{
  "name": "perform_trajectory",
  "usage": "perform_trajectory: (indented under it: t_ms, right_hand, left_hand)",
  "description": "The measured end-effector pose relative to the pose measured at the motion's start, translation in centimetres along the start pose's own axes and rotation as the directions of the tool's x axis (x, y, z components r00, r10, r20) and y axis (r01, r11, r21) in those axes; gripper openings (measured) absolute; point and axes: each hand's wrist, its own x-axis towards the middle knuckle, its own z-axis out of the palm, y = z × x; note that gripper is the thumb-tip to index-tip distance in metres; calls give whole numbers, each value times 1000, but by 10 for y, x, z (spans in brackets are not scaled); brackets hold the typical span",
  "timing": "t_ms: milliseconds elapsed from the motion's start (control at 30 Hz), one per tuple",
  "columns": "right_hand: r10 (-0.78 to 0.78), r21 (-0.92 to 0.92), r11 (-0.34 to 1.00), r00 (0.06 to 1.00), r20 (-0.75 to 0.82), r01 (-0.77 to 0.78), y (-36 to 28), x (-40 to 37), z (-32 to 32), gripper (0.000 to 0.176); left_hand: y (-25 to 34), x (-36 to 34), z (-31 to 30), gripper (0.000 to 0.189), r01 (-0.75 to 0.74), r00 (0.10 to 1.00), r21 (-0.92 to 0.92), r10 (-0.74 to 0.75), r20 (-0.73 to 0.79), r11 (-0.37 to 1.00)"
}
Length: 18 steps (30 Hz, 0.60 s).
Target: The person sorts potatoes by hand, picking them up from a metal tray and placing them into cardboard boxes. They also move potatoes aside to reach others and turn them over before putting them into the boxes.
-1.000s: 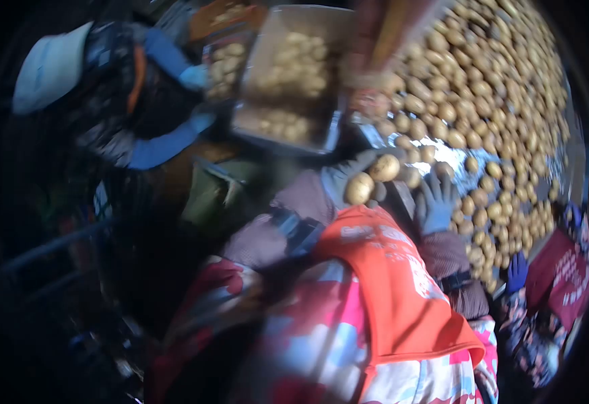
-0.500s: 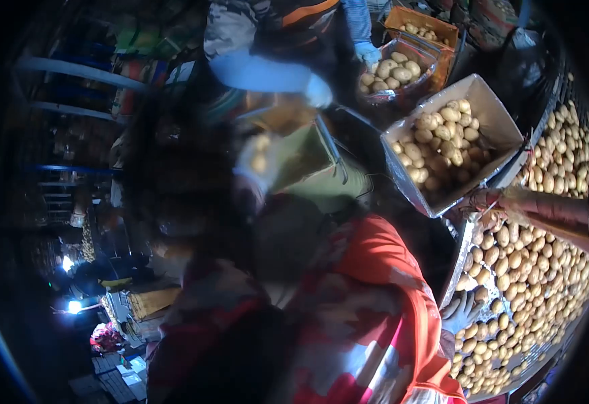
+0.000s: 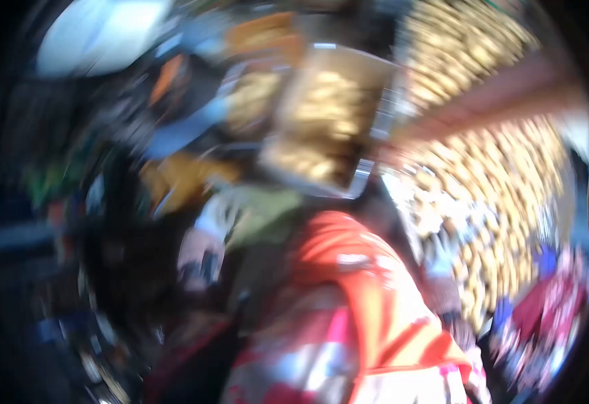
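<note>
Motion smears the whole view. My left hand (image 3: 217, 214), in a pale glove with a pinkish cuff, is at the left side of the green container (image 3: 267, 212). Its fingers are too blurred to tell whether they hold anything. My right hand (image 3: 441, 252), also gloved, reaches over the near left edge of the sorting table and is among the potatoes (image 3: 503, 195). Blur hides the shape of its fingers.
A box of potatoes (image 3: 328, 111) stands ahead, left of the table. Beyond it are a smaller potato container (image 3: 252, 101) and an orange crate (image 3: 264, 34). A co-worker's blue sleeve (image 3: 186, 128) is at left. A reddish beam (image 3: 489, 94) crosses the table.
The view has swung right, so boxes and co-worker appear farther left. My left hand, earlier with potatoes at it, now shows none clearly. My right hand remains at the table's near side.
</note>
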Motion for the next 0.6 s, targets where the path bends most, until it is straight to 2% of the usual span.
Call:
perform_trajectory:
  t_ms: [33, 67, 100, 167, 200, 233, 300, 333, 367, 433, 500, 533, 600]
  right_hand:
    - [-51, -28, 998, 997, 53, 52, -4, 8, -14, 25]
    - [8, -32, 999, 988, -154, -13, 1, 4, -2, 20]
    - [41, 20, 999, 962, -270, -37, 0, 13, -10, 14]
    - [80, -20, 996, 947, -310, -90, 8, -2, -5, 17]
    - [158, 9, 986, 930, -331, -164, 4, -7, -12, 20]
    - [163, -65, 978, 926, -340, -197, 8, -20, -10, 24]
    - [296, -12, 949, 906, -302, -314, 15, -47, -7, 38]
    - [389, 17, 916, 875, -287, -402, 13, -58, -7, 43]
    - [467, 45, 879, 836, -288, -475, 12, -76, -12, 47]
    - [594, 68, 793, 743, -308, -606, 16, -116, -12, 53]
    - [685, 60, 697, 638, -352, -715, 24, -159, -7, 56]
    - [709, 43, 653, 591, -384, -756, 26, -182, -10, 50]
    - [801, 53, 570, 541, -255, -820, 37, -224, -15, 47]
  left_hand:
    - [-29, 15, 18, 34, 126, 975, 305, -174, 139, 944]
    - [-58, 29, 36, 36, 118, 901, 601, -340, 271, 790]
    - [-56, -30, 117, 38, 326, 792, 692, -586, 172, 644]
    - [-94, -66, 184, 42, 257, 636, 804, -720, 278, 537]
    - [-110, -74, 209, 44, 135, 582, 878, -754, 305, 459]
    - [-126, -83, 235, 46, 66, 536, 899, -775, 333, 432]
    - [-155, -108, 283, 48, -50, 450, 912, -806, 384, 407]
    - [-157, -128, 309, 51, -297, 423, 888, -785, 452, 352]
    - [-180, -101, 317, 52, 16, 390, 936, -864, 318, 352]
    - [-205, -119, 343, 54, -93, 357, 932, -862, 359, 350]
    - [-236, -133, 358, 55, -75, 385, 929, -849, 362, 362]
    - [-248, -139, 361, 55, -66, 406, 925, -837, 367, 374]
    - [-266, -146, 362, 56, -83, 462, 947, -830, 311, 309]
